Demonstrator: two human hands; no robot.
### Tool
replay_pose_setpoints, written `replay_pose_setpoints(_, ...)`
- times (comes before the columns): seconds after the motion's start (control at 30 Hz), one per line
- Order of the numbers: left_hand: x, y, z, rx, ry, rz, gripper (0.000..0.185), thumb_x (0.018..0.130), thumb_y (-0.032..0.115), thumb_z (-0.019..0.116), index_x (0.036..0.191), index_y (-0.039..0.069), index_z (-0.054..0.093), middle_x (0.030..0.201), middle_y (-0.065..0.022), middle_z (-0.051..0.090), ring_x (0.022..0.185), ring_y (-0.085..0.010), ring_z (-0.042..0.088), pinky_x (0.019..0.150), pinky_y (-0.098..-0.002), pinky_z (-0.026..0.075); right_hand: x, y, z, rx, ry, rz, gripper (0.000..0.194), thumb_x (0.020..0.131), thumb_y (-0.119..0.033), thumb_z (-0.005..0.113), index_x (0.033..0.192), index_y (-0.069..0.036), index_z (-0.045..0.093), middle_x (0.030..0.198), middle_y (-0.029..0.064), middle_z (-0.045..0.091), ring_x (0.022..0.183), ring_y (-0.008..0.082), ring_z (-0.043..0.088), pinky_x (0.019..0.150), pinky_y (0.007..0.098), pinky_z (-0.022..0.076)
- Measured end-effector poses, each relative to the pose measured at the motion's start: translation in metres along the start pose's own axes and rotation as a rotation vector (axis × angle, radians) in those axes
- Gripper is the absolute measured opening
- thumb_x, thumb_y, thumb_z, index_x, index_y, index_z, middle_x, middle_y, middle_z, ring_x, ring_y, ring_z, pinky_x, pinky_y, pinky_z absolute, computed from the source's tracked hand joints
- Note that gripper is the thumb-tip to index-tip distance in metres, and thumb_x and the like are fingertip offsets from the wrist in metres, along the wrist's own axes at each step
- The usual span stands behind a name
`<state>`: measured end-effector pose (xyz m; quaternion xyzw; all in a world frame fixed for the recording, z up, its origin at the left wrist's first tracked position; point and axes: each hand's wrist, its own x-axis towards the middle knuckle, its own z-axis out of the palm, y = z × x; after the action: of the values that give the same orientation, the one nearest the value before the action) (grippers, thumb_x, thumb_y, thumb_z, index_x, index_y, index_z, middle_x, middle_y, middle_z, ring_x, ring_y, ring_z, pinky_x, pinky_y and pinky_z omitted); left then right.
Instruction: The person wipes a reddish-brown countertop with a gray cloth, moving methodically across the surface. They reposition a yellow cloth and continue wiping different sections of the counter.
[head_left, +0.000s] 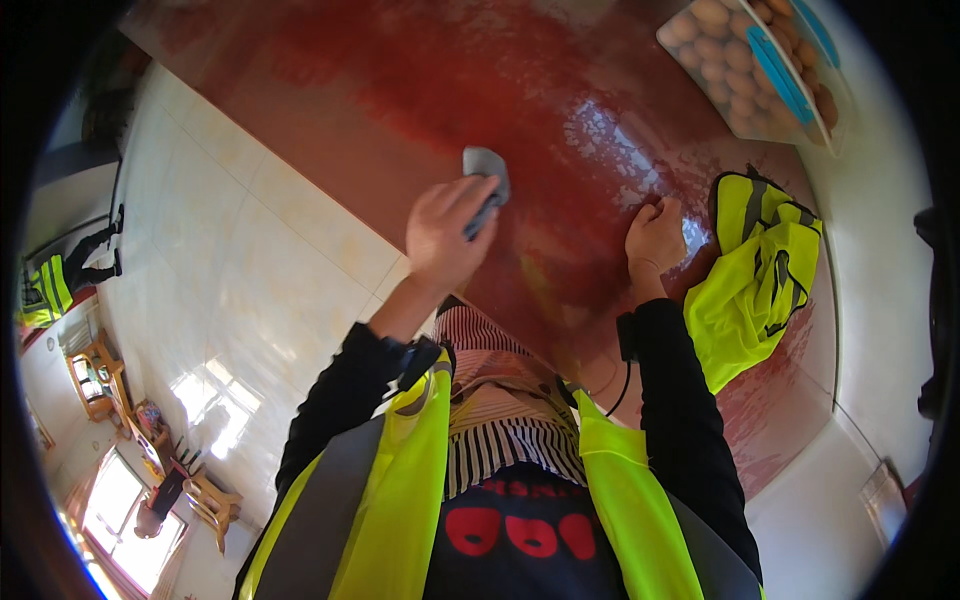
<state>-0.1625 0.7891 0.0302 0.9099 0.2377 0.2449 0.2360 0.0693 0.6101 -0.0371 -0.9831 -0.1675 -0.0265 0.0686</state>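
My left hand (450, 229) grips a small grey hand-held item (487, 169), possibly a brush or scraper; motion blur hides its exact kind. It is over a raised red-brown surface (337, 135), which looks wet and shiny in patches. Closed into a fist, my right hand (657, 234) is at the same surface beside a glossy wet patch, with nothing visible in its fingers. Just right of that hand lies a crumpled yellow high-visibility vest (750, 285) with grey bands. A black device (626, 337) with a cable is at my right wrist.
A clear plastic box of eggs (739, 71) with blue clips stands at the upper right, near the white wall (874, 262). Pale floor tiles (217, 202) lie left of the surface's edge. Farther off are a person in a yellow vest (49, 289) and wooden chairs (210, 499).
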Motion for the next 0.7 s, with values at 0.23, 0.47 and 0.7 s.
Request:
replay_pose_setpoints(0.23, -0.052, 0.085, 0.063, 0.072, -0.505, 0.247, 0.038, 0.086, 0.026, 0.059, 0.121, 0.013, 0.064, 0.138, -0.0065, 0.054, 0.126, -0.0258, 0.049, 0.107, -0.0488, 0.037, -0.002, 0.0, -0.002, 0.078, 0.055, -0.009, 0.019, 0.089, -0.024, 0.057, 0.102, -0.012, 0.064, 0.101, 0.0131, 0.07, 0.083, 0.038, 0.067, 0.07, 0.049, 0.0529)
replay_pose_setpoints(0.47, -0.078, 0.031, 0.043, 0.16, -0.441, 0.163, 0.042, 0.087, 0.028, 0.064, 0.127, 0.013, 0.062, 0.139, -0.0109, 0.053, 0.132, -0.0304, 0.046, 0.113, -0.0511, 0.032, -0.001, 0.003, -0.001, 0.057, 0.023, -0.031, 0.017, 0.089, -0.022, 0.056, 0.101, -0.011, 0.059, 0.097, 0.013, 0.069, 0.08, 0.0389, 0.066, 0.069, 0.05, 0.0527)
replay_pose_setpoints(0.7, -0.035, -0.054, -0.012, 0.436, -0.186, -0.328, 0.057, 0.088, 0.035, 0.063, 0.14, 0.015, 0.051, 0.15, -0.0166, 0.041, 0.138, -0.0361, 0.038, 0.115, -0.0525, 0.029, -0.002, 0.001, -0.001, 0.069, 0.002, -0.02, 0.019, 0.089, -0.023, 0.055, 0.104, -0.012, 0.058, 0.1, 0.0125, 0.069, 0.084, 0.0386, 0.066, 0.07, 0.0506, 0.0518)
